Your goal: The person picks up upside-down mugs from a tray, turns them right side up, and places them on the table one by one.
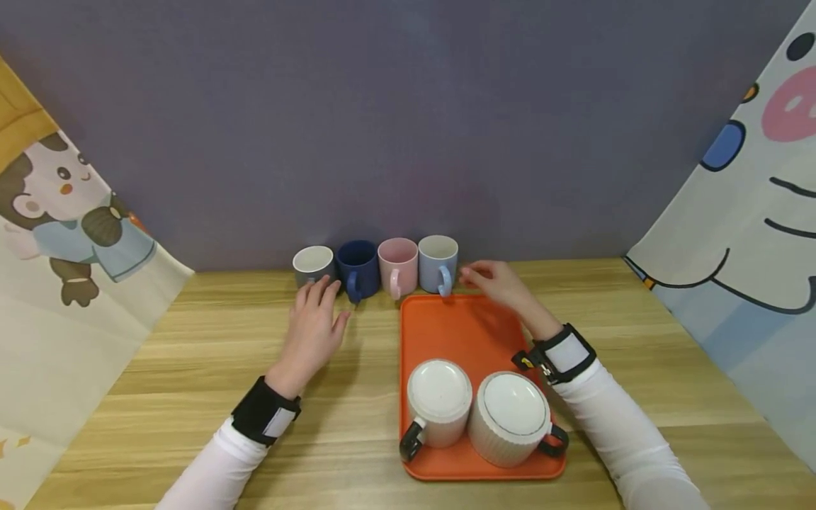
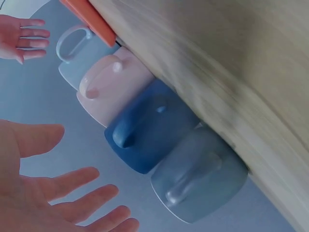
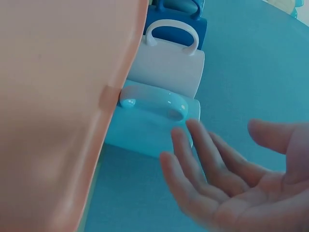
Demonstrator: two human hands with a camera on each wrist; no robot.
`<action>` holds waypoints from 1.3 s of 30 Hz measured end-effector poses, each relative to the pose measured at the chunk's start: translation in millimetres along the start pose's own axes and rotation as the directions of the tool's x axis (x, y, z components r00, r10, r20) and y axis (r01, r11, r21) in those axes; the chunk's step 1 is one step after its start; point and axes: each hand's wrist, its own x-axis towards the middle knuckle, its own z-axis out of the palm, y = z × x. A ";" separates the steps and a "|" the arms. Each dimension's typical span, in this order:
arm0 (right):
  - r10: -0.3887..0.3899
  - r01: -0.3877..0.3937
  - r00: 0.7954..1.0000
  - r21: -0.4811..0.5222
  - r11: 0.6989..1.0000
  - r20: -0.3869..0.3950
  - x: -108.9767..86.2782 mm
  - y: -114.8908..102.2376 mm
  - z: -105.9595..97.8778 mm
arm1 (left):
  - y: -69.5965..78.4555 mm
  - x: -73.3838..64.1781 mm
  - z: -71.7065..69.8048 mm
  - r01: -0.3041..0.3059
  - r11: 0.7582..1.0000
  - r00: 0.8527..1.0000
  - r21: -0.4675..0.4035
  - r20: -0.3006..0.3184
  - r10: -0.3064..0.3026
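Table [image 1: 344, 457], wood-grain, spans the lower frame; orange tray [image 1: 459, 333] lies on it, lower right of centre. Left hand [image 1: 311, 333], left of centre: fingers spread, thumb apart, near the grey mug [image 1: 313, 261]. Right hand [image 1: 500, 282], right of centre: fingers loosely bent, thumb apart from them; contact with light-blue mug [image 1: 437, 263] cannot be told. Ribbed mugs [image 1: 440, 404], two, black-handled, stand on the tray, lower right. Smaller mugs row across mid-frame, left to right: grey, navy mug [image 1: 366, 273], pink mug [image 1: 403, 265], light-blue.
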 end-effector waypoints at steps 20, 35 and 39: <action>-0.021 0.009 0.980 0.058 0.998 0.196 -43.1 10.6 -25.1 | 27.8 14.7 13.2 -0.064 0.998 0.998 -0.029 -0.008 0.063; -0.012 0.011 0.970 0.003 1.000 0.242 -67.5 16.3 -36.7 | 42.5 21.0 22.2 -0.074 0.997 0.997 -0.033 0.014 0.075; -0.012 0.017 0.969 -0.018 1.000 0.245 -75.4 17.4 -38.8 | 47.1 22.7 24.3 -0.071 0.996 0.997 -0.050 0.026 0.072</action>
